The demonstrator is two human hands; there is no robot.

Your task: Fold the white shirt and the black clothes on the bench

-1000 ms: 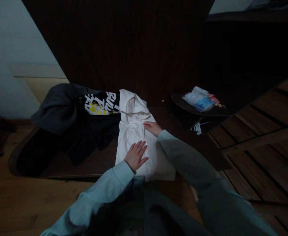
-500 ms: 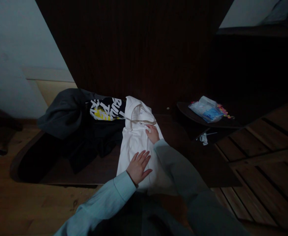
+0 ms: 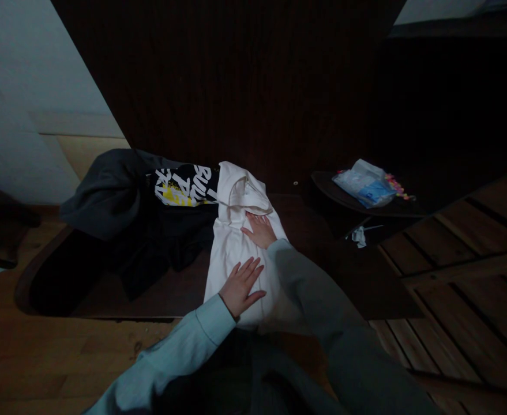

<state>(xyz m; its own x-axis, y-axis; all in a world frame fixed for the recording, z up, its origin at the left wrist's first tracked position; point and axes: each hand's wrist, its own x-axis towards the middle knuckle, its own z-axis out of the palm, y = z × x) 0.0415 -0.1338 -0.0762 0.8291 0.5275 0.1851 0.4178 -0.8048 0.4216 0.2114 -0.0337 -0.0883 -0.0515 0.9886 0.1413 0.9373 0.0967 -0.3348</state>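
A white garment with a collar or waistband opening at its far end lies spread over a dark wooden surface. My left hand rests flat on its near part, fingers apart. Farther up, my right hand lies on the cloth just below the opening, its fingers stretched out. To the left of the white garment is a black garment with white and yellow lettering. A dark grey garment is heaped beyond it at the far left.
On the right, a curved dark shelf bears a plastic packet and a string of colourful beads. Below hangs a small white item. Slatted wood lies at the right; a dark panel stands behind.
My right hand has slid a little to the left and its fingers have straightened out on the white garment. The left hand stays flat in nearly the same place. The view has shifted slightly.
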